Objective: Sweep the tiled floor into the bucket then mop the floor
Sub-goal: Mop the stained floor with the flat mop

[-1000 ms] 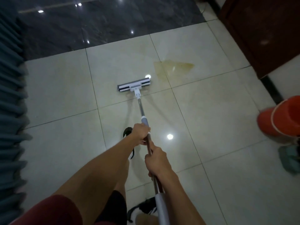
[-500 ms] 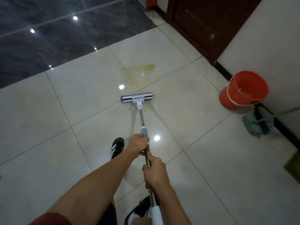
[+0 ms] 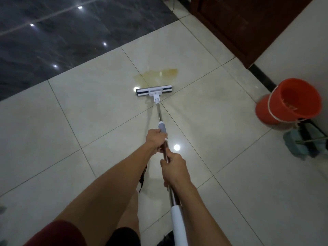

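Note:
I hold a flat mop by its metal pole [image 3: 159,114] with both hands. My left hand [image 3: 154,139] grips the pole just below the grey collar. Lower on the pole, my right hand [image 3: 173,168] is closed around it above the white grip. The white and dark mop head [image 3: 154,90] lies flat on the cream tiled floor [image 3: 221,112], its far edge touching a yellowish wet stain [image 3: 159,76]. An orange bucket [image 3: 288,102] stands at the right by the wall, apart from the mop.
A blue-green cloth mop head [image 3: 301,144] with a thin handle lies next to the bucket. A dark wooden door [image 3: 239,23] stands at the back right beside a white wall [image 3: 301,50]. Dark glossy tiles [image 3: 62,38] cover the far left. My legs are below.
The mop head has slid forward to the edge of the yellowish stain. My view has swung right, bringing the bucket and the cloth mop into sight. Both hands keep their grip.

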### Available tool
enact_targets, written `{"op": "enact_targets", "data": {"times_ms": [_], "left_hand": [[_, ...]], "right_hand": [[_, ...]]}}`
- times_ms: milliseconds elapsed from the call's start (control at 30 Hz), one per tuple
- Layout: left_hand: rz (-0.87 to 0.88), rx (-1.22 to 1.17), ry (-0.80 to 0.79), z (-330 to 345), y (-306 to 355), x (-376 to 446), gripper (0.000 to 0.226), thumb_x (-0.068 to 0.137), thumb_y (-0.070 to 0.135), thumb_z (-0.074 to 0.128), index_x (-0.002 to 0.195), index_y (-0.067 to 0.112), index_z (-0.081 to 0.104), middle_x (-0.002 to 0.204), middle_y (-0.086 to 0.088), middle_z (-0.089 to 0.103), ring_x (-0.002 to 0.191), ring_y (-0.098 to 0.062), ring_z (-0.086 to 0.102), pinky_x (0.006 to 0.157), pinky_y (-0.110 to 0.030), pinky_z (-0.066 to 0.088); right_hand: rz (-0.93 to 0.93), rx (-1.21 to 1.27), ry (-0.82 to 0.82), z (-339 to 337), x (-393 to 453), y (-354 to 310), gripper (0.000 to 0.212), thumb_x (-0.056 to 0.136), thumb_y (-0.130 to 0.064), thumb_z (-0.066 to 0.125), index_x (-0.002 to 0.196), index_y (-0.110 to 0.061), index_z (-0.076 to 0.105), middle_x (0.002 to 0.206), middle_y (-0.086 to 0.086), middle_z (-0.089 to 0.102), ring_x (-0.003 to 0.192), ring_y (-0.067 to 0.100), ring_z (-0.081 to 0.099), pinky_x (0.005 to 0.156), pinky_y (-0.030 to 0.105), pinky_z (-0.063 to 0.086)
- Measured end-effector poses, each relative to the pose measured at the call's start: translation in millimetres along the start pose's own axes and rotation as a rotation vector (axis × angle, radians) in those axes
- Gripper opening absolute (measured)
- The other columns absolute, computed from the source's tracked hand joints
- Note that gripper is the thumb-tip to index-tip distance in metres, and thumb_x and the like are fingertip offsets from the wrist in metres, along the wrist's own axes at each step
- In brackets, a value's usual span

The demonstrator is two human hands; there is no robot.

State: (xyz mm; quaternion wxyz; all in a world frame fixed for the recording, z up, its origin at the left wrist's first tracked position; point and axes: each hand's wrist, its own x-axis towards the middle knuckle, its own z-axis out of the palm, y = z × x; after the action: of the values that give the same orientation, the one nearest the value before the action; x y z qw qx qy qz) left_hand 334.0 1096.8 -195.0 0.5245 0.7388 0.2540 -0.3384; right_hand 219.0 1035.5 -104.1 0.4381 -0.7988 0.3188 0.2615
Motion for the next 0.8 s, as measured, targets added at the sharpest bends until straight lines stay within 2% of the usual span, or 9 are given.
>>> {"op": "enact_targets", "data": {"times_ms": [133, 300, 433, 533, 600, 700, 800], "left_hand": [[-0.026, -0.018, -0.029, -24, 56, 67, 0.007, 0.087, 0.007, 0.068, 0.081, 0.002, 0.067, 0.076, -0.017, 0.067, 0.059, -0.027, 0.064, 0.044, -0.029, 0.051], [-0.066, -0.024, -0.033, -54, 132, 153, 0.009, 0.088, 0.01, 0.066, 0.085, 0.001, 0.067, 0.077, -0.018, 0.069, 0.058, -0.028, 0.066, 0.048, -0.034, 0.055], [-0.053, -0.033, -0.021, -76, 195, 220, 0.012, 0.088, 0.009, 0.067, 0.09, -0.002, 0.069, 0.079, -0.019, 0.069, 0.057, -0.028, 0.066, 0.046, -0.033, 0.054], [-0.029, -0.049, -0.03, -91, 235, 256, 0.008, 0.09, 0.007, 0.066, 0.092, -0.001, 0.068, 0.08, -0.018, 0.068, 0.059, -0.026, 0.066, 0.045, -0.032, 0.054], [-0.022, -0.059, -0.045, -100, 251, 271, 0.006, 0.092, 0.006, 0.065, 0.09, 0.001, 0.067, 0.08, -0.017, 0.066, 0.062, -0.025, 0.065, 0.045, -0.031, 0.055], [-0.033, -0.072, -0.064, -111, 252, 276, 0.009, 0.092, 0.007, 0.065, 0.084, 0.003, 0.064, 0.079, -0.016, 0.063, 0.056, -0.023, 0.061, 0.044, -0.03, 0.054], [-0.05, -0.051, -0.056, -122, 234, 269, 0.024, 0.094, 0.026, 0.068, 0.087, 0.003, 0.065, 0.079, -0.016, 0.067, 0.057, -0.024, 0.063, 0.047, -0.031, 0.055]], "right_hand": [[0.009, 0.001, 0.018, 0, 66, -58, 0.044, 0.098, -0.022, 0.054, 0.141, -0.028, 0.052, 0.087, 0.007, 0.066, 0.069, 0.028, 0.07, 0.066, 0.044, 0.063], [-0.005, 0.0, 0.025, 2, 149, -135, 0.041, 0.099, -0.023, 0.053, 0.139, -0.027, 0.053, 0.087, 0.004, 0.065, 0.069, 0.027, 0.07, 0.067, 0.044, 0.062], [0.024, 0.036, 0.02, -7, 215, -203, 0.039, 0.1, -0.02, 0.052, 0.138, -0.027, 0.054, 0.084, 0.006, 0.066, 0.052, 0.025, 0.068, 0.051, 0.038, 0.06], [0.016, 0.049, 0.026, -13, 256, -245, 0.033, 0.099, -0.018, 0.051, 0.13, -0.02, 0.058, 0.085, 0.007, 0.064, 0.04, 0.021, 0.062, 0.042, 0.031, 0.055], [0.016, 0.056, 0.025, -13, 274, -263, 0.032, 0.097, -0.014, 0.05, 0.128, -0.016, 0.058, 0.087, 0.009, 0.063, 0.037, 0.02, 0.061, 0.04, 0.03, 0.054], [0.028, 0.054, -0.017, -5, 277, -272, 0.039, 0.094, -0.01, 0.047, 0.132, -0.017, 0.054, 0.094, 0.011, 0.061, 0.042, 0.023, 0.065, 0.048, 0.038, 0.06], [0.026, 0.052, -0.042, 12, 259, -270, 0.051, 0.095, -0.006, 0.046, 0.144, -0.021, 0.046, 0.096, 0.011, 0.06, 0.049, 0.025, 0.066, 0.049, 0.038, 0.061]]}}
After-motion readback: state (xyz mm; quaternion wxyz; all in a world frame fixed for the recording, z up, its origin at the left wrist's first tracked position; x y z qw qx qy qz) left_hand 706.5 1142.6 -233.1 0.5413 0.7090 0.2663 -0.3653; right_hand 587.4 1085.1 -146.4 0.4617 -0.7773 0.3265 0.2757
